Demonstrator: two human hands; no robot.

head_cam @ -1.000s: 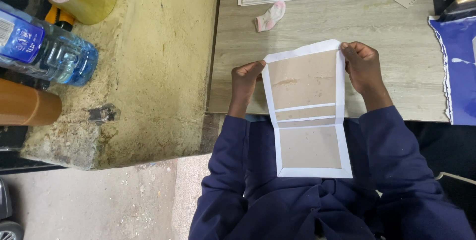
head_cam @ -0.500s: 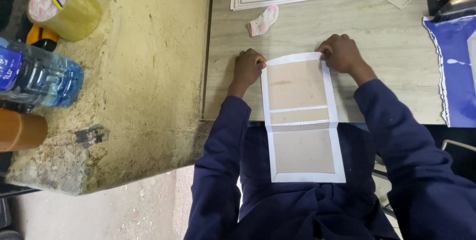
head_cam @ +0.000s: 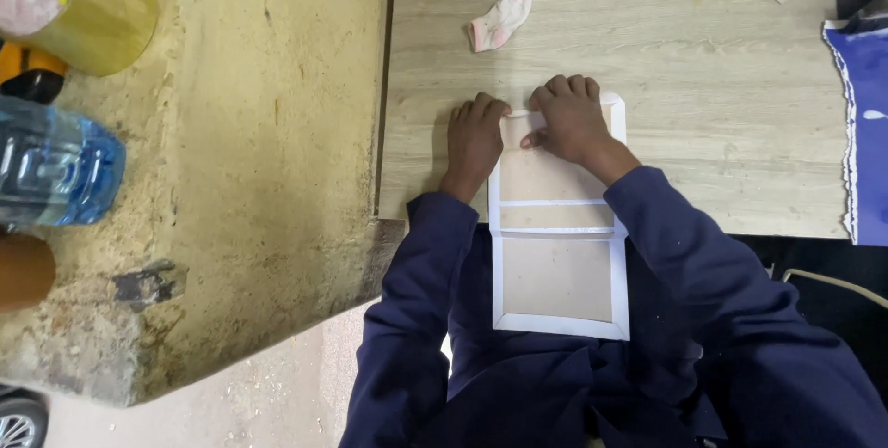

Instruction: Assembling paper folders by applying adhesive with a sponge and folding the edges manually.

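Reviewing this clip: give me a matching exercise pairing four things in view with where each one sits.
Things:
1. folded card
2. pink and white cloth
3. water bottle
4. blue bag

Places:
A. right edge of the table
B. rough ledge at the far left
C. under both hands, hanging off the table's near edge
D. on the table beyond the hands, near the stacked cards

Pairs: 1-C, 2-D, 3-B, 4-A
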